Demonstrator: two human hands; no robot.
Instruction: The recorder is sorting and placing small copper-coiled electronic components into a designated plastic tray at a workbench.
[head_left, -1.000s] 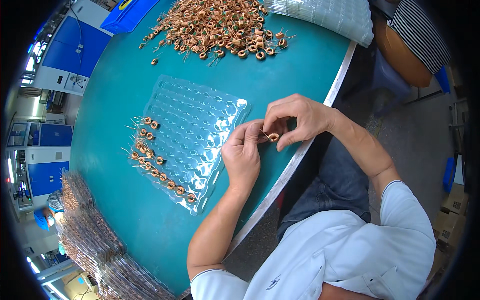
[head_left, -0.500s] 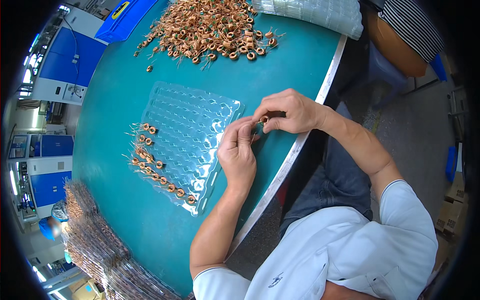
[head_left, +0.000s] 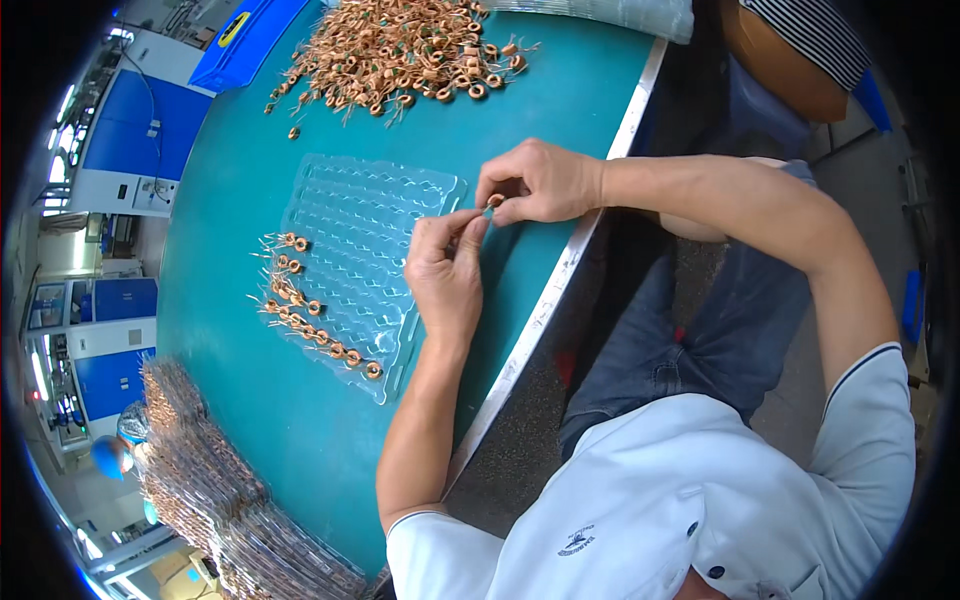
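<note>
Between my hands is a small copper-wound ring coil [head_left: 495, 201], held over the green table close to its edge. My right hand [head_left: 548, 180] pinches the ring between thumb and fingers. From the other side my left hand [head_left: 446, 275] has its thumb and forefinger closed at the coil's wire ends; the wires themselves are too small to make out clearly. Beside my left hand lies a clear plastic tray [head_left: 355, 230] with rows of moulded pockets. Several copper coils [head_left: 318, 336] sit along its left side, their leads sticking out leftward.
A large heap of loose coils [head_left: 400, 55] covers the far part of the green table [head_left: 240, 390]. Clear trays [head_left: 600, 15] are stacked at the far right, and filled trays [head_left: 225, 500] at the near left. A blue bin [head_left: 245, 45] stands far left. Another person sits at far right.
Both hands have shifted slightly left and away from me within the picture, still together on the coil. My right elbow has swung outward. The whole view has shifted a little.
</note>
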